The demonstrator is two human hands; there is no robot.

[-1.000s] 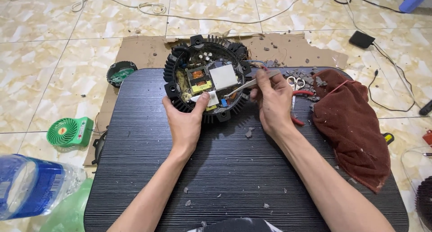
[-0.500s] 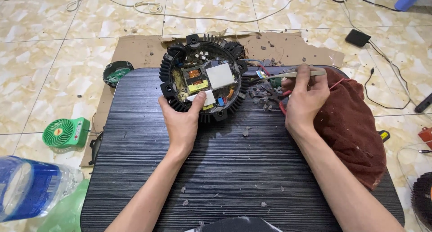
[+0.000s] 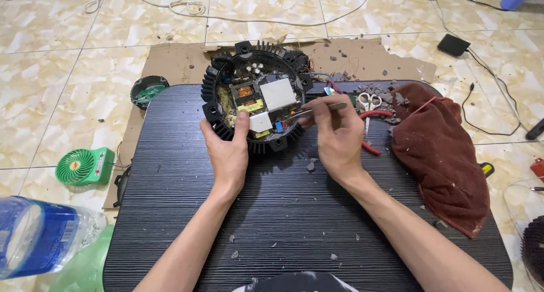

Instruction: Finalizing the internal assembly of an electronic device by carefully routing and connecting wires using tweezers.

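Maroon cloth and scissors flank the right hand.

- Housing: black, finned
- Board: white blocks, yellow and orange parts
- Table: black, ribbed
- Cloth: dark red
- Fan: green
- Floor: cream marbled tiles
- Bottle: blue label

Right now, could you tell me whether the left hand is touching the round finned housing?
Touching: the head view shows the left hand gripping the round finned housing at its near rim, thumb on the board.
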